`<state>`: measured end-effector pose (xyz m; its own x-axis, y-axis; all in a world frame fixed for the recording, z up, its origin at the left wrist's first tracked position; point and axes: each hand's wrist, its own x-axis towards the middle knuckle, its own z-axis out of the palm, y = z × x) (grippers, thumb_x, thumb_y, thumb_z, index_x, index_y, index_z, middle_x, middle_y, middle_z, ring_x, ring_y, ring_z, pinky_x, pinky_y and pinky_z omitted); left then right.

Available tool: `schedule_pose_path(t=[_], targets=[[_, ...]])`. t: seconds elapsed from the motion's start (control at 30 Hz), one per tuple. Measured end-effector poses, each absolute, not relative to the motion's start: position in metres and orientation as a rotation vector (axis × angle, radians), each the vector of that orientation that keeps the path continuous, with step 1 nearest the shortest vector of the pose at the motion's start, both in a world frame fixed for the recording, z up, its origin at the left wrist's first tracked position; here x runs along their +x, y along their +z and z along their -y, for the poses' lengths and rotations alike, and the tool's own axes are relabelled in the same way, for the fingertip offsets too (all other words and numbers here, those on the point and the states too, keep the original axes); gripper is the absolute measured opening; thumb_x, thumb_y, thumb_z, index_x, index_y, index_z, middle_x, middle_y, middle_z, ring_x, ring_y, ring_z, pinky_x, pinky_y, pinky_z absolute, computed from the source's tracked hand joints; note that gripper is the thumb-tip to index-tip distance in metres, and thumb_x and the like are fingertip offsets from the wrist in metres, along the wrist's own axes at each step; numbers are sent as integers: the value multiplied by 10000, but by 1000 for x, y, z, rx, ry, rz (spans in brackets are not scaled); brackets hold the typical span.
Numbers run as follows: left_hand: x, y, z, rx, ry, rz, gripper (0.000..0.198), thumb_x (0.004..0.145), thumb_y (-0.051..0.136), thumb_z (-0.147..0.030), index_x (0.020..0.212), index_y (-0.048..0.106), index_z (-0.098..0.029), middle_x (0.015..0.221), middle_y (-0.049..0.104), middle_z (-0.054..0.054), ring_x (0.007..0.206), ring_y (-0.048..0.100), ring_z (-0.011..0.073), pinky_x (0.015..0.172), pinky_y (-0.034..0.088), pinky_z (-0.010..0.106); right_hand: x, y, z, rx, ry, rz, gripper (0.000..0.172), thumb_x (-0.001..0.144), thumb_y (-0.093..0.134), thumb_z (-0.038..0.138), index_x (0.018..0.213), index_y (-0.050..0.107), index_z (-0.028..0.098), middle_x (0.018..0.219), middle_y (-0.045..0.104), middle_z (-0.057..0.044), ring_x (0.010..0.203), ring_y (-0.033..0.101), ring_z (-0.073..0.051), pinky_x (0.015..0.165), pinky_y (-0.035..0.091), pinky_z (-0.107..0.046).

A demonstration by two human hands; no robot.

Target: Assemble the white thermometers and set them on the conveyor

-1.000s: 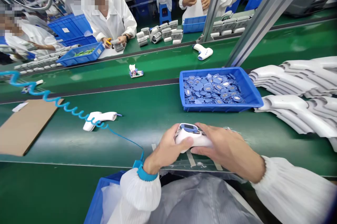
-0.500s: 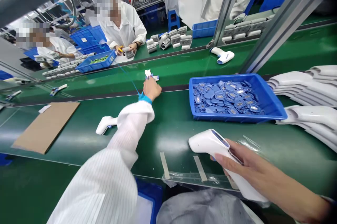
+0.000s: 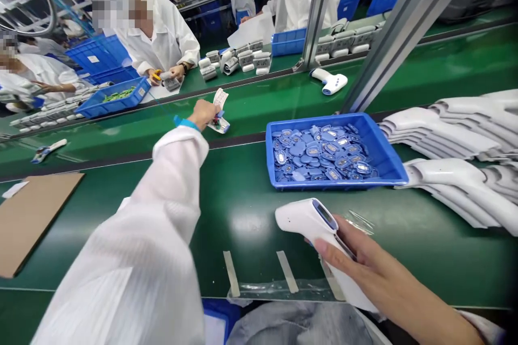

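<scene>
- Right hand [image 3: 366, 264] at the near edge of the desk [image 3: 238, 226]: fingers wrapped around the grip of a white infrared thermometer [image 3: 311, 221], with the head tilted up and left and the small display facing up.
- Left hand [image 3: 202, 114] stretched out across the desk, almost closed, with a paper slip [image 3: 220, 97] pinched in it and standing up above the fingers.
- Small white-and-blue part [image 3: 218, 126] with a bit of circuit board, just beside and below the left hand, at the far edge of the near belt.
- Blue wristband [image 3: 186, 122] at the left wrist, above a white striped sleeve [image 3: 137, 248].
- Blue tray [image 3: 335, 184] in the middle of the desk, full of small blue-and-silver pieces.
- Stacks of white thermometer housings [image 3: 449, 134] along the right edge.
- Brown cardboard sheet [image 3: 28, 215] at the left edge.
- Two tape strips [image 3: 231, 275] near the front edge, just left of the thermometer.
- Grey plastic bag [image 3: 299, 326] below the front edge.
- Co-worker [image 3: 162, 37] across the desk, both hands on a white part [image 3: 170, 81].
</scene>
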<state>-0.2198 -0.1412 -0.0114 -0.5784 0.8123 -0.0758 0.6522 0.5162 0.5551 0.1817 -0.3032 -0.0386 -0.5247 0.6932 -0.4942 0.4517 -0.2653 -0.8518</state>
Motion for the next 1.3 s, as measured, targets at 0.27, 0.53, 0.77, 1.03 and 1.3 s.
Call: schedule_pose_path(t=[0.27, 0.53, 0.77, 1.03, 1.3], targets=[[-176, -30, 297, 1466, 485, -2322, 182, 787, 732, -220, 948, 732, -133, 1032, 725, 145, 1014, 656, 333, 941, 494, 457, 158, -29, 321, -1346, 1977, 1558, 673, 882, 528, 710, 1427, 554, 315, 1335, 652, -53, 1205, 607, -289, 1013, 517, -431], [-51, -74, 398, 1775, 794, -1646, 485, 997, 562, -357, 1456, 469, -229, 1467, 556, 117, 1359, 520, 262, 1170, 410, 435, 153, -42, 334, -1176, 2139, 1595, 755, 902, 557, 680, 1513, 440, 252, 1394, 598, -94, 1251, 562, -284, 1087, 460, -445], [-47, -94, 409, 1927, 820, -1684, 492, 1059, 397, -309, 1522, 365, -147, 1521, 490, 195, 1434, 454, 293, 1183, 412, 486, 156, -36, 339, -1041, 2173, 1664, 741, 909, 580, 644, 1531, 414, 276, 1381, 596, -92, 1240, 558, -274, 1095, 443, -462], [-46, -93, 416, 1817, 818, -1705, 481, 1054, 392, -309, 1510, 386, -156, 1505, 512, 176, 1395, 503, 274, 1156, 447, 444, 145, -30, 344, -1098, 2246, 1518, 673, 872, 628, 658, 1422, 534, 281, 1268, 650, -70, 1192, 574, -264, 1034, 480, -418], [-52, -60, 404, 1579, 691, -1616, 358, 886, 696, -505, 1066, 665, -197, 921, 726, 19, 796, 661, 177, 716, 510, 278, 155, -50, 324, -838, 1688, 2157, 452, 965, 557, 504, 1356, 583, 279, 1271, 628, -82, 1125, 606, -234, 978, 502, -377]])
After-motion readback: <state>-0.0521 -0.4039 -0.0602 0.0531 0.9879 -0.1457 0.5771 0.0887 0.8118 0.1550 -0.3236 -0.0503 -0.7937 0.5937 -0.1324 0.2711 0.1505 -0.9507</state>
